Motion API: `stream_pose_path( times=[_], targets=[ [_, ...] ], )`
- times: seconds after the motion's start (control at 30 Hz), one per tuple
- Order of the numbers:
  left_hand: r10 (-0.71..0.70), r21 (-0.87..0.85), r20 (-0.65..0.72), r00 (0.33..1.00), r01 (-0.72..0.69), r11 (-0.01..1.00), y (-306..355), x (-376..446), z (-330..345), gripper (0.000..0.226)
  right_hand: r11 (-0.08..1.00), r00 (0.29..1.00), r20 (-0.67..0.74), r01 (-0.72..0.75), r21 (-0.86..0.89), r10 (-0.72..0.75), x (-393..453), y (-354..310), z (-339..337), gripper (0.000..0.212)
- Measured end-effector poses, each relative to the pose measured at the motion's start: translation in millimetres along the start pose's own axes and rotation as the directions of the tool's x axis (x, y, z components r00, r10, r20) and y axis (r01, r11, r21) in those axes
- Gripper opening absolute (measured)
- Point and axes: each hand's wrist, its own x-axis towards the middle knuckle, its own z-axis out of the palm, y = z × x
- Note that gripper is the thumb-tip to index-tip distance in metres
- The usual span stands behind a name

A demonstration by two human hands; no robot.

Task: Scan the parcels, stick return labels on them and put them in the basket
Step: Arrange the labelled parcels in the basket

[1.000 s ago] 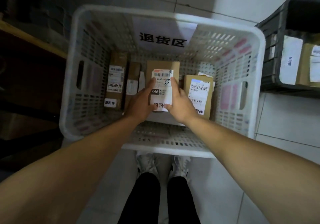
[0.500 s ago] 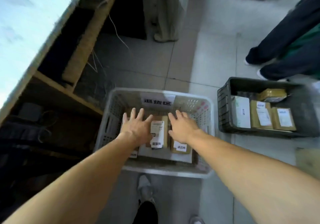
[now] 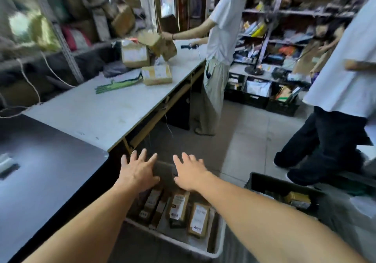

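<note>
Now we hold our left hand (image 3: 136,171) and right hand (image 3: 191,172) above the white basket (image 3: 183,244), fingers spread, grasping nothing. Labelled parcels (image 3: 179,206) lie inside that basket.

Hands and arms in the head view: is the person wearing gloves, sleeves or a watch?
No. The left hand and right hand are bare, without gloves or visible rings. Both forearms are uncovered to the frame's edge: no sleeves, watch or wristband show.
</note>
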Motion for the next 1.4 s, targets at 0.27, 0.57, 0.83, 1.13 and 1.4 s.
stream_pose_path(
  times=[0.27, 0.57, 0.83, 1.13, 1.4],
  targets=[
    [-0.286, -0.067, -0.24, 0.928, 0.278, 0.958, -137.3, -141.2, -156.6, 0.081, 0.967, 0.931, -0.27, 0.211, -0.142, -0.244, -73.0, -116.3, -195.8, 0.071],
    [-0.628, -0.202, -0.323, 0.708, 0.597, 0.777, -305.2, -320.6, -221.9, 0.082, 0.864, 0.756, -0.421, 0.461, -0.202, -0.501, -122.1, -298.5, -302.3, 0.073],
    [-0.843, -0.288, -0.142, 0.519, 0.793, 0.537, -407.8, -445.0, -190.5, 0.083, 0.745, 0.66, -0.353, 0.628, -0.224, -0.663, -146.5, -448.3, -297.5, 0.074],
    [-0.868, -0.287, -0.082, 0.49, 0.822, 0.491, -496.4, -498.4, -143.1, 0.083, 0.679, 0.617, -0.289, 0.697, -0.232, -0.732, -138.5, -575.0, -272.2, 0.077],
    [-0.896, -0.242, 0.024, 0.443, 0.872, 0.424, -596.8, -499.9, -91.0, 0.097, 0.579, 0.527, -0.245, 0.77, -0.269, -0.814, -84.4, -691.6, -250.8, 0.072]
  ],
)
